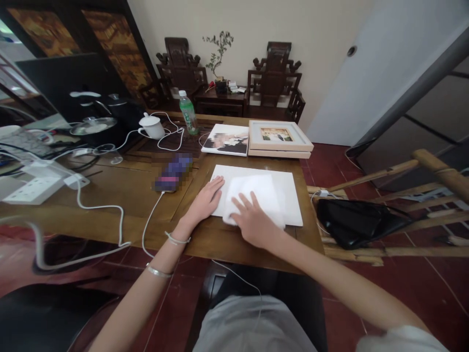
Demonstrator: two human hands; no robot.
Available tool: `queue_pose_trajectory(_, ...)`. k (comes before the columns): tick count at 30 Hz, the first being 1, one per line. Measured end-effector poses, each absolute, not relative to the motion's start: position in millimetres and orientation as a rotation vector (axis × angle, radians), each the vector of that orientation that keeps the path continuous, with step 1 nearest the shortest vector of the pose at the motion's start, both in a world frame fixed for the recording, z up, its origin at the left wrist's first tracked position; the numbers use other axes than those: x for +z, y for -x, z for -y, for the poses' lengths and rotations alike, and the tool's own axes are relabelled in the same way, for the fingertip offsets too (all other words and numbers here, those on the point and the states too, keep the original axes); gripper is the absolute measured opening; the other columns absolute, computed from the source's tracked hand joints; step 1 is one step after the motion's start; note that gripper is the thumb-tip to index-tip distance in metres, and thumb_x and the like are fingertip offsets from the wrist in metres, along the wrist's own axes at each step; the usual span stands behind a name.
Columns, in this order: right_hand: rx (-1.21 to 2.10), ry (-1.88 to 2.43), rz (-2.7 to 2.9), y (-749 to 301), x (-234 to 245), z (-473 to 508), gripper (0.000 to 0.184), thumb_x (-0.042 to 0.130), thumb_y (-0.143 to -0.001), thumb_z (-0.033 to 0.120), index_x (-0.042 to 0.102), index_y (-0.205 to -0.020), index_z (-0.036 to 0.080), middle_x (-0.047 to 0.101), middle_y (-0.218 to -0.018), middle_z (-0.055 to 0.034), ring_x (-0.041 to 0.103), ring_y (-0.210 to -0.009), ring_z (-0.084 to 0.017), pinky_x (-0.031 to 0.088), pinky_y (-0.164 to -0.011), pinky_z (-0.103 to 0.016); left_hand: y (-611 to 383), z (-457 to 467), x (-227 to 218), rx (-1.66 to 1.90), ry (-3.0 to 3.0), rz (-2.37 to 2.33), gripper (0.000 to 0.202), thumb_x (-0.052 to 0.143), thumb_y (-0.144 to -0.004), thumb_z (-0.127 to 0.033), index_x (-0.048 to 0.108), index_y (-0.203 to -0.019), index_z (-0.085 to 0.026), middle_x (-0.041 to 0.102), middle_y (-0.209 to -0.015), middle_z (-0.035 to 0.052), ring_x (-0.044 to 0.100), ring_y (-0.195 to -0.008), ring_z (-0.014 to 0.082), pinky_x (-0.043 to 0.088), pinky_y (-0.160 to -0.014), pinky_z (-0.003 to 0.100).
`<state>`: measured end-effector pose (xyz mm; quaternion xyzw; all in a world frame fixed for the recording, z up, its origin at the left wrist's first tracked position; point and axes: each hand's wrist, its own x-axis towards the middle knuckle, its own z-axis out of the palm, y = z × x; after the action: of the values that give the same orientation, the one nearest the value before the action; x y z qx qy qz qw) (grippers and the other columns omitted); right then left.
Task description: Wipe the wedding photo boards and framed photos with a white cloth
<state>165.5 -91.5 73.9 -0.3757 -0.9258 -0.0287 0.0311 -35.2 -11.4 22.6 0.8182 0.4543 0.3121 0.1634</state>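
The white cloth (pixel 264 191) I'm watching over the head camera lies on a flat white board (pixel 295 203), close to the near-right corner of the wooden tabletop (pixel 128 190). The right hand (pixel 256 222) is palm-down on the cloth with its fingers spread; I cannot tell whether the fingertips pinch any of it. The left hand (pixel 209 195) lies flat and open on the board's left edge, grasping nothing that I can see.

Beyond the board, toward the far-right corner, I have a photo print (pixel 234 142) just beside a stack of 2 pale frames (pixel 282 140). A green bottle (pixel 188 116) stands upright by the far edge, with a lidded white cup (pixel 153 128) to its left. A cabled phone (pixel 172 173) lies left of the board, and a white power strip (pixel 31 189) sits near the left end.

Off the table's right edge I get a black bag (pixel 359 220) on a bamboo rack (pixel 414 252), over red floor tiles (pixel 176 308). Against the pale wall (pixel 322 58), 2 dark carved chairs (pixel 276 76) flank a small table (pixel 223 105) bearing a potted plant (pixel 221 88).
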Motion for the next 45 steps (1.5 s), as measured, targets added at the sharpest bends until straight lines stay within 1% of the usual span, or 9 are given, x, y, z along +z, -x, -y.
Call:
queue_pose_trajectory(5, 0.085, 1.066, 2.907, -164, 86, 136, 0.032, 0.044, -0.088, 0.014, 0.067, -0.110, 0.014, 0.047, -0.143, -0.0195, 0.035, -0.136, -0.038, 0.022, -0.110, -0.063, 35, 12, 23, 0.892, -2.325, -1.284, 0.046, 0.037, -0.094, -0.029, 0.054, -0.133, -0.012, 0.047, -0.145, 0.0136, 0.038, -0.138, 0.0265, 0.028, -0.117, 0.049)
queue_pose_trajectory(9, 0.174, 1.103, 2.863, -163, 89, 117, 0.037, 0.042, -0.085, 0.009, 0.066, -0.113, 0.014, 0.053, -0.139, -0.0165, 0.039, -0.133, -0.034, 0.025, -0.110, -0.059, 35, 11, 23, 0.891, -2.333, -1.287, 0.047, 0.037, -0.093, -0.028, 0.054, -0.133, -0.012, 0.047, -0.145, 0.0136, 0.038, -0.138, 0.0268, 0.028, -0.116, 0.050)
queue_pose_trajectory(15, 0.056, 1.319, 2.760, -163, 86, 39, 0.044, 0.041, -0.082, 0.005, 0.062, -0.121, 0.013, 0.052, -0.140, -0.0148, 0.039, -0.133, -0.029, 0.023, -0.111, -0.053, 35, 11, 22, 0.891, -2.335, -1.290, 0.047, 0.038, -0.093, -0.030, 0.054, -0.133, -0.013, 0.049, -0.144, 0.0124, 0.040, -0.137, 0.0261, 0.030, -0.116, 0.049)
queue_pose_trajectory(22, -0.074, 1.414, 2.699, -142, 82, -1, 0.046, 0.042, -0.083, 0.006, 0.057, -0.126, 0.009, 0.047, -0.143, -0.0196, 0.034, -0.135, -0.036, 0.022, -0.109, -0.060, 35, 11, 26, 0.990, -2.137, -1.290, 0.053, 0.038, -0.095, -0.041, 0.053, -0.134, -0.009, 0.050, -0.142, 0.0143, 0.043, -0.136, 0.0267, 0.029, -0.116, 0.044)
queue_pose_trajectory(28, 0.022, 1.094, 2.865, -124, 76, 42, 0.040, 0.046, -0.085, 0.010, 0.061, -0.121, 0.014, 0.044, -0.147, -0.0134, 0.030, -0.139, -0.032, 0.018, -0.113, -0.057, 38, 11, 32, 1.264, -1.848, -1.285, 0.061, 0.027, -0.099, -0.052, 0.046, -0.140, -0.012, 0.045, -0.147, 0.0128, 0.041, -0.136, 0.0226, 0.030, -0.116, 0.039)
queue_pose_trajectory(33, 0.180, 0.829, 2.929, -138, 92, 94, 0.033, 0.044, -0.082, 0.007, 0.066, -0.107, 0.014, 0.055, -0.137, -0.0142, 0.043, -0.129, -0.028, 0.030, -0.107, -0.054, 35, 12, 32, 1.237, -1.881, -1.331, 0.062, 0.022, -0.099, -0.052, 0.050, -0.136, -0.011, 0.051, -0.143, 0.0120, 0.045, -0.134, 0.0216, 0.031, -0.115, 0.039)
queue_pose_trajectory(37, 0.305, 1.026, 2.934, -154, 112, 105, 0.032, 0.045, -0.080, 0.007, 0.067, -0.103, 0.015, 0.065, -0.118, -0.0154, 0.059, -0.109, -0.027, 0.040, -0.097, -0.048, 31, 14, 30, 1.087, -1.993, -1.393, 0.059, 0.026, -0.098, -0.051, 0.058, -0.128, -0.011, 0.054, -0.139, 0.0132, 0.048, -0.132, 0.0234, 0.031, -0.115, 0.040)
queue_pose_trajectory(40, 0.284, 1.304, 2.847, -163, 116, 87, 0.036, 0.043, -0.082, 0.009, 0.067, -0.108, 0.018, 0.067, -0.112, -0.0137, 0.064, -0.096, -0.025, 0.041, -0.095, -0.044, 31, 13, 27, 1.030, -2.098, -1.374, 0.054, 0.032, -0.098, -0.046, 0.060, -0.125, -0.009, 0.054, -0.139, 0.0153, 0.045, -0.134, 0.0248, 0.030, -0.116, 0.041)
queue_pose_trajectory(45, 0.158, 1.497, 2.687, -169, 100, 29, 0.043, 0.042, -0.082, 0.006, 0.061, -0.119, 0.016, 0.061, -0.125, -0.0161, 0.057, -0.114, -0.028, 0.029, -0.106, -0.048, 32, 10, 23, 0.994, -2.188, -1.342, 0.048, 0.042, -0.093, -0.036, 0.060, -0.125, -0.005, 0.052, -0.139, 0.0190, 0.044, -0.135, 0.0275, 0.030, -0.116, 0.042)
